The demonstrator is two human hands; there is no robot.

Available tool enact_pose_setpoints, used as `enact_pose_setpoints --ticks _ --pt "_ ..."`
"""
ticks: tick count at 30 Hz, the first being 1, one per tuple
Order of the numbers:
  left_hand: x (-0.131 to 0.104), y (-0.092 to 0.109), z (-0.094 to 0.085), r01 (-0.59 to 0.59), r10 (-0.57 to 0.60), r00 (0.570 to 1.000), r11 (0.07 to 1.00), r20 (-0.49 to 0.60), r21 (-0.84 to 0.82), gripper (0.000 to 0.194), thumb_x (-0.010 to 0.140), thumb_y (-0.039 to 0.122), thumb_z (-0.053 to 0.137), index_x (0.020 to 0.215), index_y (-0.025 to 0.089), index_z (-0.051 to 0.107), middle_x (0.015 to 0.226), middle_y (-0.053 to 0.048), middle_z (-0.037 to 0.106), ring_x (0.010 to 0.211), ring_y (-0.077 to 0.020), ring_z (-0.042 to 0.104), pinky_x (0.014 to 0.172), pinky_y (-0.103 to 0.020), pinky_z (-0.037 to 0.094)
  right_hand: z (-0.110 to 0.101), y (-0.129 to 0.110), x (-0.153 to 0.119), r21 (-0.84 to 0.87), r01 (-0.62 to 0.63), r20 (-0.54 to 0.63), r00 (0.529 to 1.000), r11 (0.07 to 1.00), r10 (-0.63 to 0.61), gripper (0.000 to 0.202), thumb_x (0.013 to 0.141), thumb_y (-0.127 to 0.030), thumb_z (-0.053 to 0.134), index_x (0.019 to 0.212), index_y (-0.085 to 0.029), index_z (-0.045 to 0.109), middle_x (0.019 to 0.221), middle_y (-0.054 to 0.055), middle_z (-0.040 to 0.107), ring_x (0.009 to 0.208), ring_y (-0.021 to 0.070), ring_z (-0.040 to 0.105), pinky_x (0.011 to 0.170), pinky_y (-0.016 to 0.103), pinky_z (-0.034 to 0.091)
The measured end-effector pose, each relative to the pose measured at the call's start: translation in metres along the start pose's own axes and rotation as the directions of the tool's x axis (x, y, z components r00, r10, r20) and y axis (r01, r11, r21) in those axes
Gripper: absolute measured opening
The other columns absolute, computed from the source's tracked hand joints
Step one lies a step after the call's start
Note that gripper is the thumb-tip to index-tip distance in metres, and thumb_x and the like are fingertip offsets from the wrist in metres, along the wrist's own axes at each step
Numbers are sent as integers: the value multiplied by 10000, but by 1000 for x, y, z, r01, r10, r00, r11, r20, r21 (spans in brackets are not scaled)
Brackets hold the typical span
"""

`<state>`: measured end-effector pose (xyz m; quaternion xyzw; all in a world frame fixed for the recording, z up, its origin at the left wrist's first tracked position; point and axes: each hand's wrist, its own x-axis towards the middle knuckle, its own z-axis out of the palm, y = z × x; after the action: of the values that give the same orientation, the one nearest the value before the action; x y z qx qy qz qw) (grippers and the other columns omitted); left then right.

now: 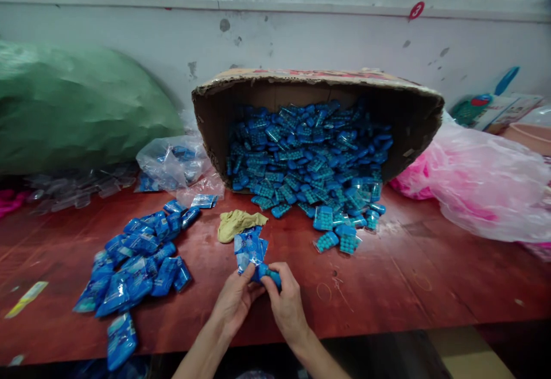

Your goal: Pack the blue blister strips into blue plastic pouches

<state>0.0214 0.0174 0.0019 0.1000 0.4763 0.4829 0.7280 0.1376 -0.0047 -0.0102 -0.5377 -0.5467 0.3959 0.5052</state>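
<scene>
In front of me my left hand (237,300) is closed, its thumb and fingers pinching a shiny blue packet near the table's front edge. My right hand (287,298) is closed on a small blue-and-teal piece (271,277), held against that packet; the fingers partly cover both. Just beyond my fingertips lie flat printed blue packets (249,246), beside a crumpled yellowish cloth (239,224). On the left is a pile of filled blue packets (138,258). A tipped cardboard box (413,120) holds many small blue pieces with rows of teal bumps (301,149), several spilling onto the table.
The red table (387,293) runs along a pale wall. A big green sack (81,103) and a clear bag with blue packets (172,161) stand at the left. A pink-and-white plastic bag (486,178) lies right of the box. A yellow strip (26,298) lies far left.
</scene>
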Motion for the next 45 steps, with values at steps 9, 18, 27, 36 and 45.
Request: enact_pose_setpoints --ticks 9,18,27,36,45 --pt "-2 16 -16 100 -103 985 995 140 28 186 763 135 541 937 129 607 839 -68 691 766 -166 644 673 -283 513 -27 -7 15 328 -190 486 874 925 8 447 731 -193 592 1162 -273 506 1111 17 527 1011 190 500 860 311 409" --pt "0 16 -14 197 -195 866 979 461 45 248 698 124 601 944 122 629 824 -89 710 856 -223 638 816 -343 456 -32 -14 22 303 -116 511 857 946 -59 749 553 -231 771 1223 -324 450 1168 2 461 1112 214 428 947 330 330" --pt "-18 -2 2 160 -156 960 987 233 -2 177 714 206 619 870 125 635 755 -68 690 707 -156 642 614 -226 496 -34 -13 18 292 -270 521 849 917 84 584 614 -155 672 1160 -298 523 1048 -10 506 952 185 500 848 307 409" --pt "-29 -14 21 100 -101 994 995 -49 -23 178 726 242 607 878 149 601 759 -28 668 594 -120 615 612 -299 533 -30 -7 14 310 -168 435 900 936 17 465 684 -143 610 1126 -273 556 1052 9 548 988 184 501 903 321 374" --pt "-31 3 9 188 -197 968 980 154 71 126 693 175 637 812 149 608 824 -55 691 739 -181 652 693 -321 517 -25 12 17 476 -336 451 887 813 102 423 642 -244 681 1057 -239 601 990 16 610 915 197 549 840 331 416"
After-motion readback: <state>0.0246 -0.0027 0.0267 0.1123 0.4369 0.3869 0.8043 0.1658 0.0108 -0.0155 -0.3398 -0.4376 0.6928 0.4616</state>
